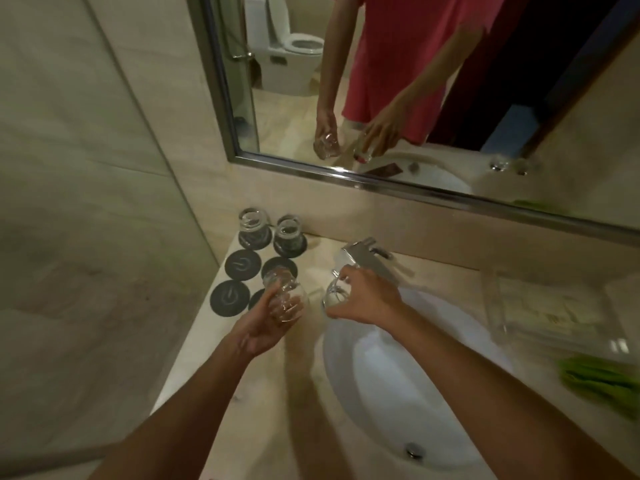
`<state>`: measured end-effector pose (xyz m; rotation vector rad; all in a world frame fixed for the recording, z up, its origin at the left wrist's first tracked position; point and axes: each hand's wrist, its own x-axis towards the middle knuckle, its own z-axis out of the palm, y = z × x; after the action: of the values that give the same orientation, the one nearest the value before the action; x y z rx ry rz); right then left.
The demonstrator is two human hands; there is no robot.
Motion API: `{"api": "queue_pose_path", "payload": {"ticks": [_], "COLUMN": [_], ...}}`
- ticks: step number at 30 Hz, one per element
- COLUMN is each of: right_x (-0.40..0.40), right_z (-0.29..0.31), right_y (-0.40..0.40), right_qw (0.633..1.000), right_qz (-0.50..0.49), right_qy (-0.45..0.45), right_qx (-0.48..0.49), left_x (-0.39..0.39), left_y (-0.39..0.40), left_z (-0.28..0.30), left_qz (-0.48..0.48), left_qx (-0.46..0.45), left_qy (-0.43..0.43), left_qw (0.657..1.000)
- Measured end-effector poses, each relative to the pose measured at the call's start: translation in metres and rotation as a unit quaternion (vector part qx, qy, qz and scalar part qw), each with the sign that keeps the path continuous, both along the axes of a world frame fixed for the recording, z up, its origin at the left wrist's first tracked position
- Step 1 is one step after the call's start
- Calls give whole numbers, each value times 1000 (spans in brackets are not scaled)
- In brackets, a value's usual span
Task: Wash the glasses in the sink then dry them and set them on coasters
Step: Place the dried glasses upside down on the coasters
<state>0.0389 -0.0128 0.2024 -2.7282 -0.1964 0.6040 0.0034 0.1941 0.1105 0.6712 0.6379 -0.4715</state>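
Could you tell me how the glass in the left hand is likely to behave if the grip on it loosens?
The glass in the left hand looks clear and thin-walled, so it would probably break on the stone counter. Its rounded, bulging body suggests it could roll if laid sideways. It is held tilted above the coasters, so it may slip out easily, especially if wet.

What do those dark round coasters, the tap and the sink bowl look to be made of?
Coasters: matte dark grey, perhaps slate, rubber or leatherette; they show no shine, only a pale printed symbol. Tap: polished metal, likely chrome, with bright mirror-like reflections. Sink: glossy white ceramic, by its smooth, evenly shining surface.
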Motion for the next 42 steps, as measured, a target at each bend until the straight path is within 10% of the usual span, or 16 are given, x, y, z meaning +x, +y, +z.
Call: {"api": "queue_pose_path", "payload": {"ticks": [7, 16, 35, 38, 42], "right_x": [34, 59, 75, 74, 69], "right_z": [-17, -34, -49, -48, -44], "right_y": [41, 69, 92, 93, 93], "right_qw": [1000, 999, 985, 916, 699], "right_qz": [-30, -39, -165, -338, -519], "right_qy": [-1, 7, 46, 143, 327], "right_qx": [10, -14, 5, 162, 368], "left_x": [41, 85, 99, 100, 95], "left_y": [55, 96, 117, 116, 118], "left_z": [-8, -34, -72, -69, -65], "left_qz": [-4, -40, -85, -103, -118], "left_qx": [174, 546, 532, 539, 580], "left_qy": [-78, -210, -224, -224, -217], "left_qw": [982, 810, 812, 805, 776]}}
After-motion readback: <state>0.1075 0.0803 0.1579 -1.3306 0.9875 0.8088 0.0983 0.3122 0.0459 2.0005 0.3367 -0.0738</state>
